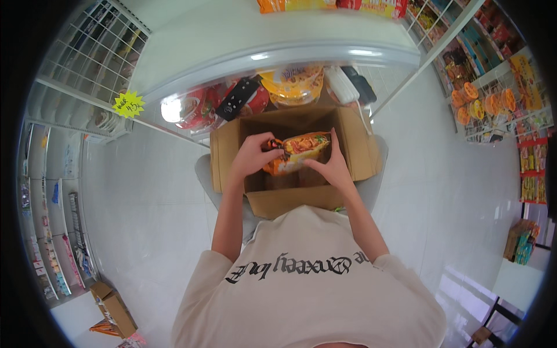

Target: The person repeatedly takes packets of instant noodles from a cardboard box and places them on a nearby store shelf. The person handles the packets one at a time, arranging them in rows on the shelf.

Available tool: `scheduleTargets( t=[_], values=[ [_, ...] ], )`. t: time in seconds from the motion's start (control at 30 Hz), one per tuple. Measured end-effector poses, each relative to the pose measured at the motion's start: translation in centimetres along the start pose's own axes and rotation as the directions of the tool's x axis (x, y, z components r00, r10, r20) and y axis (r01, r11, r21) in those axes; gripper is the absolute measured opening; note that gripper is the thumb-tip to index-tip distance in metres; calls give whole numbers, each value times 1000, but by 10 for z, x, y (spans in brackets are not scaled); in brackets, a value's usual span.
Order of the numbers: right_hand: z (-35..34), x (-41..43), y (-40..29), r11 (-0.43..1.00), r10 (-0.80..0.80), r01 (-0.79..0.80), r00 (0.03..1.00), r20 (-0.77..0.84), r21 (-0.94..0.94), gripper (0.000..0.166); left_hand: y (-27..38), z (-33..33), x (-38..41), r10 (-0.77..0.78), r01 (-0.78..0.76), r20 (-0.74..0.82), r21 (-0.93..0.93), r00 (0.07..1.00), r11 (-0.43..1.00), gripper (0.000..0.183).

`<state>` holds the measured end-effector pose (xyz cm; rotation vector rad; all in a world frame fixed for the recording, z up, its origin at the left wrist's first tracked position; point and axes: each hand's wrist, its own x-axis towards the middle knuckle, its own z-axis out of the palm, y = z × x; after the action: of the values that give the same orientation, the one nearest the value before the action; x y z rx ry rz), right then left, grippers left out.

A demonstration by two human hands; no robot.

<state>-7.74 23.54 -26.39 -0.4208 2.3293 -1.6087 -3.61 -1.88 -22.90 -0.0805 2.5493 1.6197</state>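
Note:
Just above an open cardboard box [296, 211], my two hands are at an orange food packet [307, 150] with noodles pictured on its front. My right hand [333, 167] holds the packet's right end between thumb and fingers. At its left end, my left hand [259, 154] grips a small black-and-orange tool [275, 144]. The tool lies against the packet, and my fingers hide too much of it to tell its kind. More goods lie dimly in the bottom of the box, mostly hidden by the packet and my hands.
The box rests on a grey chair [379, 158]. Beyond it, a white shelf edge [278, 56] overhangs red tubs [196, 106], yellow packs [296, 85], a black device [238, 98] and a white power strip [342, 85]. Stocked racks [483, 104] stand at the right.

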Motion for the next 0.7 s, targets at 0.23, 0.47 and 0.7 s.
scheduleTargets(
  t=[0.23, 0.47, 0.7],
  values=[
    [-15, 21, -11, 881, -131, -20, 950, 284, 474, 80, 36, 3, -42, 5, -173, -319, -500, 948, 848, 12],
    [-48, 29, -73, 973, -74, 30, 980, 187, 228, 42, 44, -20, -62, 449, -473, -426, 53, 786, 879, 17],
    [-97, 89, -192, 877, -383, 449, 869, -314, 172, 30, 38, 13, -68, 158, -312, -504, -237, 849, 920, 11]
  ],
)
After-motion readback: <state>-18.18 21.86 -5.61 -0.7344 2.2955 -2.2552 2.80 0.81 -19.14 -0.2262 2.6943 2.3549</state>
